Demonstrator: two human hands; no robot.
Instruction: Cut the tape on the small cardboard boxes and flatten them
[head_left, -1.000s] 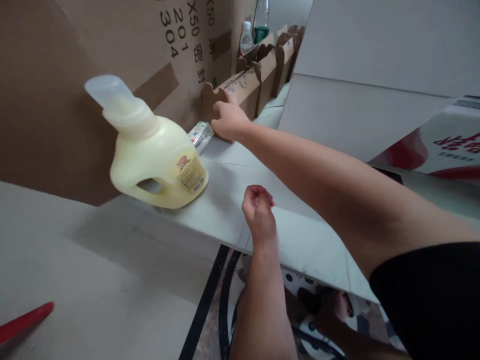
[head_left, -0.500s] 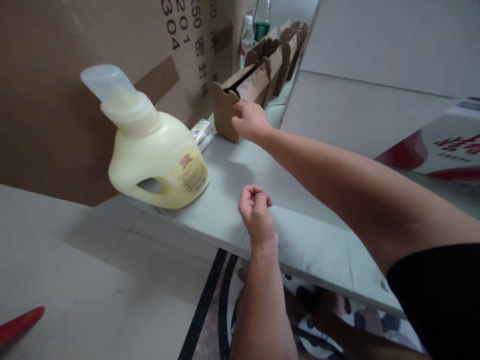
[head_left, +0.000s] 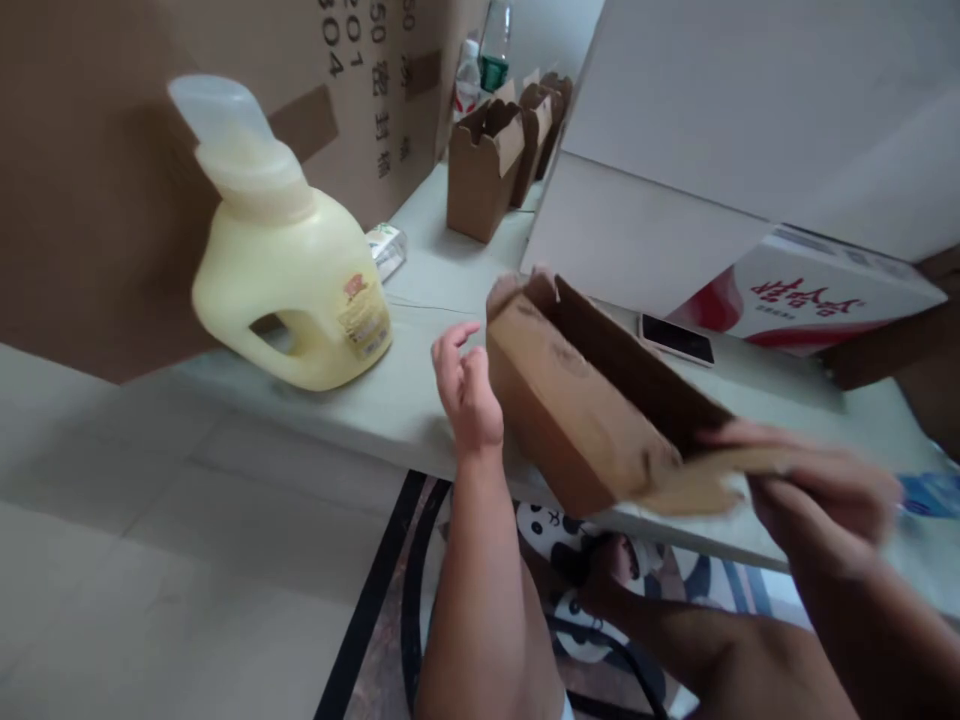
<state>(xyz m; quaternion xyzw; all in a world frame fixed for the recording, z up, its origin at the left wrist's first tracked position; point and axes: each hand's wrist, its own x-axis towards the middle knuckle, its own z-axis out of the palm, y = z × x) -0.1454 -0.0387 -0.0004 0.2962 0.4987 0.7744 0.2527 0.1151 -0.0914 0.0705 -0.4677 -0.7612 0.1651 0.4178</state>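
My right hand (head_left: 832, 490) grips the near end of an open-topped brown cardboard box (head_left: 562, 400), its fingers over the end flap and blurred by motion. The box is tilted above the front edge of the pale ledge (head_left: 420, 390), its dark inside showing. Just left of the box's far end, my left hand (head_left: 469, 390) is raised with its fingers curled loosely apart, holding nothing. Farther left stands a pale yellow jug (head_left: 300, 290) with a translucent cap and a handle hole.
Several similar cardboard boxes (head_left: 484, 170) stand in a row at the back, beside two bottles (head_left: 495, 50). A large carton (head_left: 112, 200) fills the left. A phone (head_left: 675, 338) lies before a white-and-red carton (head_left: 802, 290). A small clear packet (head_left: 388, 250) lies behind the jug.
My right hand has pulled the nearest box out of the row, toward me and to the right. My left hand has moved slightly left and up, its fingers opening. The view has shifted right.
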